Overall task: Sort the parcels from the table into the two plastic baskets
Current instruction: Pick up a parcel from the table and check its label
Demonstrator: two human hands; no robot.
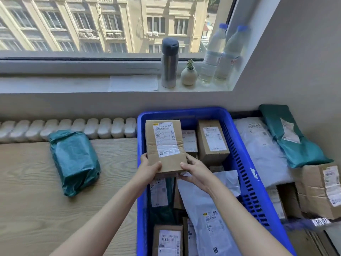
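I hold a small cardboard parcel [164,145] with white labels over the blue plastic basket [247,174]. My left hand [150,169] grips its near left corner and my right hand [195,170] grips its near right corner. Inside the basket lie several cardboard boxes and a white mailer bag [208,209]. A green plastic-wrapped parcel [75,161] lies alone on the wooden table [33,200] to the left.
Right of the basket lie a white bag [262,145], a green bag [293,141] and a worn cardboard box [321,191]. On the windowsill stand a steel flask [169,63], a small vase [188,74] and two water bottles [221,56]. A white radiator [73,128] runs behind the table.
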